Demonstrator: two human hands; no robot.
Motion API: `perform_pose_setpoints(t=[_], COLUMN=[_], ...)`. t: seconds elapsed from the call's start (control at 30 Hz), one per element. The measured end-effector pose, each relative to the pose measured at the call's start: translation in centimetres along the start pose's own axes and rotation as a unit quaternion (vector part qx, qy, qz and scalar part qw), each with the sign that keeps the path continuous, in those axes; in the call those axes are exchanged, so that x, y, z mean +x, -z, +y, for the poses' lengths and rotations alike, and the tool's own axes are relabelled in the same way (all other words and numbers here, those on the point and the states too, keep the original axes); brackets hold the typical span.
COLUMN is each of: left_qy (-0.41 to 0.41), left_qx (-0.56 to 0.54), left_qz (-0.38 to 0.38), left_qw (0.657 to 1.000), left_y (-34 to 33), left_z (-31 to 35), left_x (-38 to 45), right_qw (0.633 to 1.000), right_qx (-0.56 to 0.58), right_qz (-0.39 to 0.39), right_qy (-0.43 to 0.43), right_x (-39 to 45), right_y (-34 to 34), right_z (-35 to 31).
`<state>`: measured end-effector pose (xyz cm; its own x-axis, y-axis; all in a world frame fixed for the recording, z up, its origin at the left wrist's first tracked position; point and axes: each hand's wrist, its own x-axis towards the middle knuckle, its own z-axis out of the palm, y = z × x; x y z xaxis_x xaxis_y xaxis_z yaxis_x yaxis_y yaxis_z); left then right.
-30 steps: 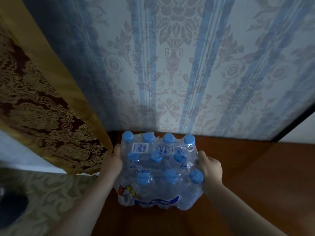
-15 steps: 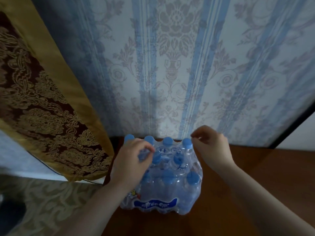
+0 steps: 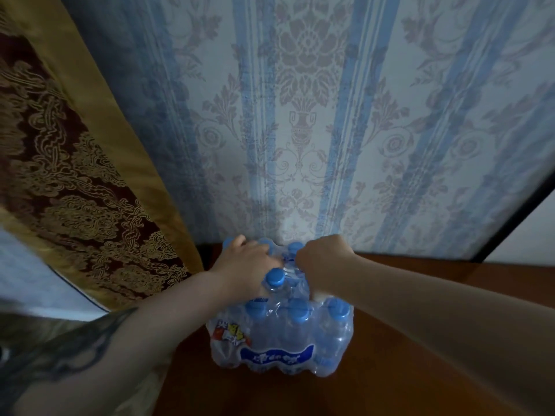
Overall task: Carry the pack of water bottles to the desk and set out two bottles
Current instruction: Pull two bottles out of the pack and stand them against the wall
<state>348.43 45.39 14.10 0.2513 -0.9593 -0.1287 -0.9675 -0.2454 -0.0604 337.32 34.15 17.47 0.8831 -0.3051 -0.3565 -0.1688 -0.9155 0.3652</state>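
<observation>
A shrink-wrapped pack of water bottles (image 3: 279, 343) with blue caps and a blue label stands on the dark wooden desk (image 3: 390, 370), close to the wall. My left hand (image 3: 246, 265) lies on the pack's top at the far left, fingers curled into the plastic wrap. My right hand (image 3: 324, 265) is closed in a fist on the wrap at the top middle, right beside the left hand. One blue cap (image 3: 274, 277) shows between the two hands. The far row of bottles is mostly hidden by my hands.
Blue-striped floral wallpaper (image 3: 300, 145) rises directly behind the desk. A gold and maroon brocade curtain (image 3: 75, 175) hangs at the left, touching the desk's left corner. Patterned floor shows at lower left. Bare desk surface stretches to the right of the pack.
Both hands left the sides of the pack, rose over its top, and have now closed together on the plastic wrap at the top middle. The pack stays on the desk.
</observation>
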Motion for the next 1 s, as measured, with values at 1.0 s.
perform_pose_setpoints(t=[1.0], left_qy=[-0.001], left_qx=[-0.186], left_qz=[0.136], left_qw=[0.973], left_y=[-0.7], left_z=[0.0], left_x=[-0.7], right_qw=[0.993], right_qx=[0.111], right_qz=[-0.047], right_qy=[-0.018], right_x=[1.2], right_y=[-3.0], right_z=[1.0])
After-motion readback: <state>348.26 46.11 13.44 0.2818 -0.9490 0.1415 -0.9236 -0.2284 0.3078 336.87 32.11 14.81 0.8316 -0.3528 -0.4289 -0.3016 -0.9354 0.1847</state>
